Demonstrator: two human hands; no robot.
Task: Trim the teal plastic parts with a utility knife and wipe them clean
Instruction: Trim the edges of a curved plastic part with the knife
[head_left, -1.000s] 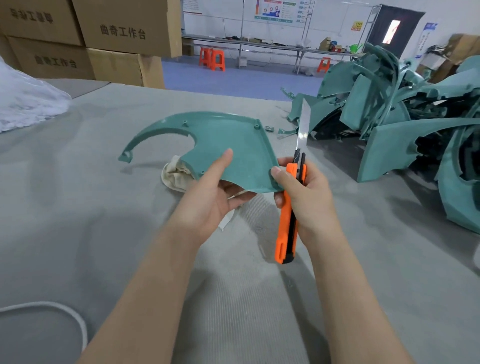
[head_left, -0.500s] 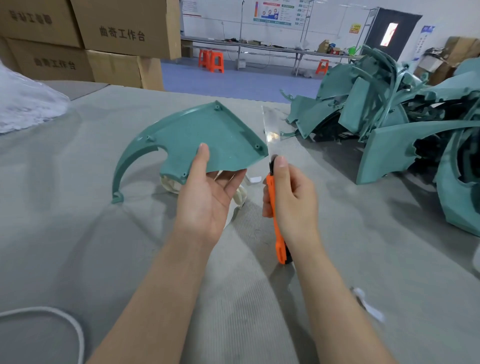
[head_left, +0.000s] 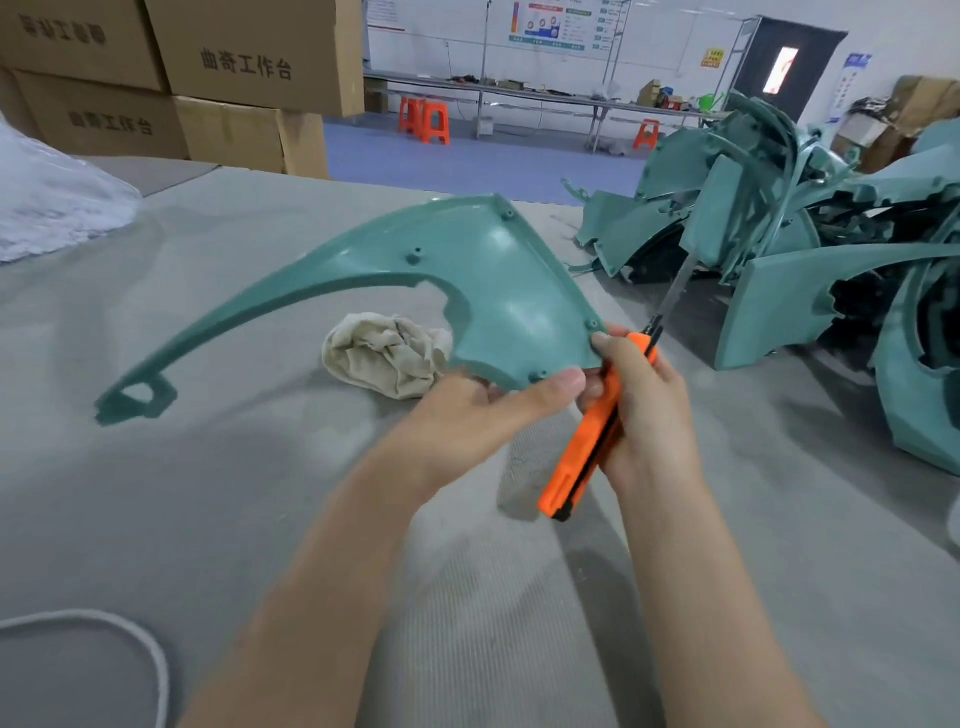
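One head view, one item in hand: the teal part (head_left: 498, 291), a thin moulded shell with a broad fan-shaped panel, small screw bosses, and a long curved arm that tapers to a looped tip at lower left. We hold it above the grey table (head_left: 260, 519), panel end nearest us and just over the crumpled rag (head_left: 384, 353); whether the looped tip touches the table we cannot tell. Our left hand (head_left: 478, 415) pinches the panel's near edge, thumb on top, fingers underneath and mostly hidden. Our right hand (head_left: 644, 410) has its fingers wrapped round the orange utility knife (head_left: 587, 447), its blade (head_left: 675, 286) extended, pointing up and away toward the pile of teal parts (head_left: 779, 234); the thumb tip rests at the panel's right corner. Handling, as we judge it: light for its span, stiff across the panel, springy along the slender arm, which would likely flex or snap if used as a handle. The glossy face looks slippery, and untrimmed edges may be sharp. Best hold: the wide panel, close to the edge being cut, fingers kept behind the blade's path. Also present: cardboard boxes (head_left: 249, 57) at far left, a white cord (head_left: 130, 639) near us.
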